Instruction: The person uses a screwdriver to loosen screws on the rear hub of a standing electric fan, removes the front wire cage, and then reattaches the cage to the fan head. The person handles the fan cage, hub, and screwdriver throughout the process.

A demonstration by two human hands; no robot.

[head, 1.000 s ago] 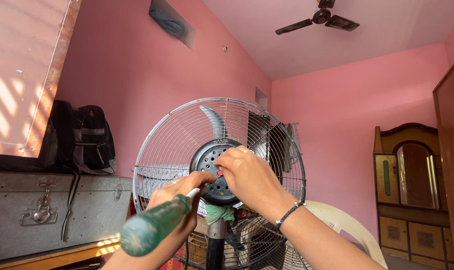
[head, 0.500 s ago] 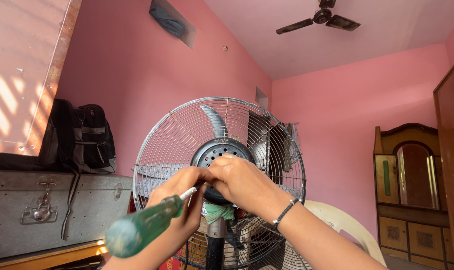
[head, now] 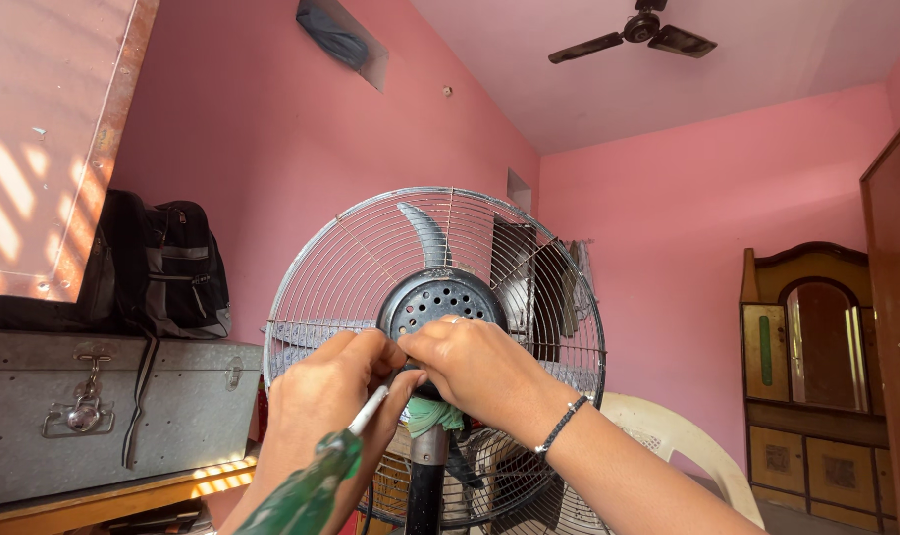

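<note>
A pedestal fan [head: 440, 258] with a round wire guard stands in front of me, its back facing me. Its dark perforated motor housing [head: 432, 300] sits at the centre, on a black pole [head: 426, 490]. My left hand [head: 326, 396] grips a green-handled screwdriver [head: 311, 490], the metal shaft pointing up toward the underside of the housing. My right hand [head: 479, 369] rests on the lower part of the housing, fingertips meeting the left hand's. What the fingers pinch is hidden. A bracelet circles my right wrist.
A grey metal trunk [head: 103, 416] stands at the left with a black backpack [head: 167, 263] on top. A cream plastic chair [head: 668, 446] stands behind the fan. A wooden dresser with mirror [head: 811, 367] is at the right. A ceiling fan [head: 643, 30] hangs overhead.
Both hands have dropped from the middle of the motor housing to its lower edge. The screwdriver handle has sunk lower and now points up more steeply.
</note>
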